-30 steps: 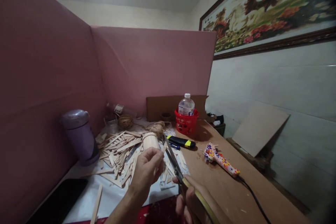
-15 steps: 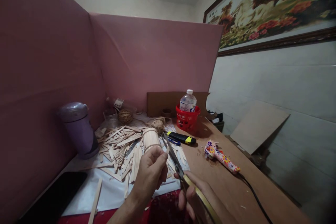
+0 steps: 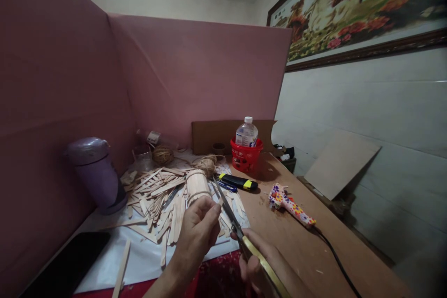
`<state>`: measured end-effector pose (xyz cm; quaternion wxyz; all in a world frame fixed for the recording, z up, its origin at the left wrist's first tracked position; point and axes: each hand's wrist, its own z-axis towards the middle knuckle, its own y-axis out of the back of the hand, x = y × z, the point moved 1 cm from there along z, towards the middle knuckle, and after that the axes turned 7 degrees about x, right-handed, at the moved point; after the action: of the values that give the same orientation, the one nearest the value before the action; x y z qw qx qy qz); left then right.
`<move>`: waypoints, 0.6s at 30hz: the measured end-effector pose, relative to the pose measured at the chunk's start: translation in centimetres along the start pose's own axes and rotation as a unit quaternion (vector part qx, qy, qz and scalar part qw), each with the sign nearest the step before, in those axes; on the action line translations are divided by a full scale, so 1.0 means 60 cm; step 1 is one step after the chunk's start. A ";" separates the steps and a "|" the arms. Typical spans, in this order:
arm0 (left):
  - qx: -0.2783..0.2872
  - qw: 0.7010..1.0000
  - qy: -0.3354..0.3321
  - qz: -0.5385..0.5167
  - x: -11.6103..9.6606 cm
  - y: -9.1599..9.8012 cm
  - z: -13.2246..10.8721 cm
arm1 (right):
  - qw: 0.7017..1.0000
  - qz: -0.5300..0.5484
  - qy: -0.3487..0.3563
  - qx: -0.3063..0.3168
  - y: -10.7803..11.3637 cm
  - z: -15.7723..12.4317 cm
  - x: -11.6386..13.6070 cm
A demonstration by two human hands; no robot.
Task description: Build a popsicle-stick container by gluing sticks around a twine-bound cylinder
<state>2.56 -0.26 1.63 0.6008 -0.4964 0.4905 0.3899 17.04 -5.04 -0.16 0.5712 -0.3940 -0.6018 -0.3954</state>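
My left hand (image 3: 198,226) is closed, thumb pressed to the fingers; what it pinches is too small to make out. Just beyond it is a cylinder of pale wooden sticks (image 3: 197,183) with twine bands around it, its lower end hidden by the hand. In my right hand (image 3: 260,253) are scissors (image 3: 234,226) with gold-coloured handles. Their dark blades point up and away, close beside the left fingertips, and look slightly parted. Behind the cylinder lies a loose bundle of twine (image 3: 206,164).
Loose craft sticks (image 3: 157,200) cover a white sheet (image 3: 104,265). A purple tumbler (image 3: 98,177) and dark phone (image 3: 66,265) are left. At right are a black-yellow utility knife (image 3: 238,181), a blue pen (image 3: 227,186), a red bucket (image 3: 240,158) holding a bottle, and a corded flower-patterned glue gun (image 3: 291,207).
The whole view has shifted slightly, so things sit a little further left and mostly higher. Both hands keep nearly the same pose, the scissors still beside the left fingertips.
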 end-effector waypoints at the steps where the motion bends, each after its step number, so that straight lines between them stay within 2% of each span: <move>1: -0.001 1.000 0.000 0.002 0.000 0.000 0.000 | 1.000 -0.007 0.007 0.002 0.000 -0.001 0.001; 7: 0.000 1.000 -0.012 0.028 0.002 0.001 0.000 | 0.997 -0.059 0.041 0.012 -0.003 -0.005 0.003; 11: 0.023 0.999 -0.011 0.046 0.007 0.004 -0.001 | 0.996 -0.068 0.062 -0.001 -0.001 -0.001 -0.004; 16: 0.088 0.993 -0.015 0.073 0.013 0.009 -0.004 | 0.996 -0.079 0.030 0.005 -0.001 0.001 -0.015; 18: 0.097 0.992 -0.022 0.071 0.013 0.006 -0.005 | 0.996 -0.086 0.024 0.003 -0.002 0.001 -0.019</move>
<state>2.31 -0.48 0.79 0.6277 -0.3904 0.5467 0.3932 16.92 -5.07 -1.28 0.5507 -0.3297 -0.6209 -0.4500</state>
